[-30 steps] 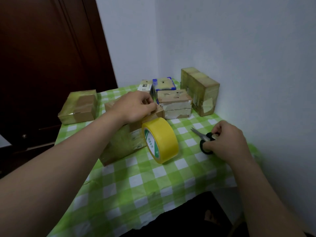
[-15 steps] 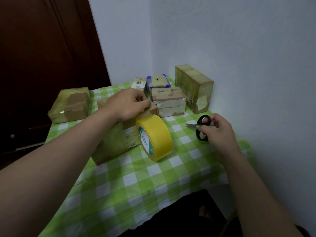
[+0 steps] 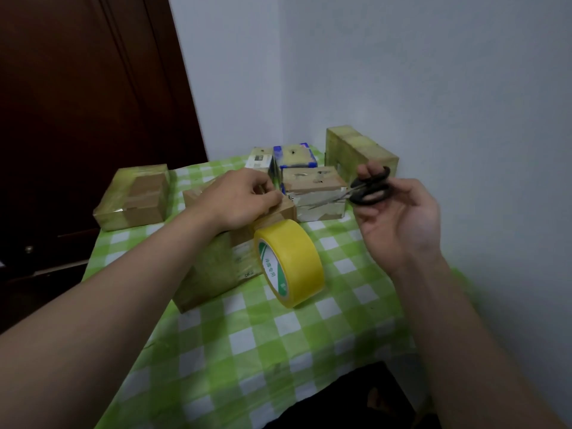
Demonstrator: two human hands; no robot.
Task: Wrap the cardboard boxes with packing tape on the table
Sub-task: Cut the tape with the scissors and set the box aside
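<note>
Up off the desk since 1 s ago: right hand [image 3: 399, 221] w/ the scissors [image 3: 371, 188]. They lay on the cloth then & now hang in the air in front of the tall box [image 3: 360, 150]. Left hand [image 3: 238, 201], tape roll [image 3: 291, 261] & all boxes sit where they were.

Head view, the only one. Right hand: palm toward the camera, one fingertip poking through the upper black loop, other fingers [image 3: 370, 219] loosely curled under the handles. Blades nearly closed, pointing left & a bit down toward left hand, tips over the front face of the mid box [image 3: 312, 181].

Left hand rests on the far top corner of the near box [image 3: 213, 270]. Its fingers are curled, thumb & forefinger pinched together at the box's top edge. Can't tell if they also catch any tape.

Near box lies on the desk [image 3: 247, 342], which has a green-white check cloth. Its near side is shiny w/ tape. Tape roll: yellow, stands on edge on the cloth, touching the near box's right face, its top just below left hand.

Others:
- taped box [image 3: 136, 196] at the desk's left edge, apart from the near box
- mid box just behind the near box
- blue-edged box [image 3: 295, 154] & white box [image 3: 259, 157] side by side behind the mid box
- tall box right rear, at the wall [image 3: 448, 88]
- dark wood door [image 3: 77, 119] left of the desk
</note>
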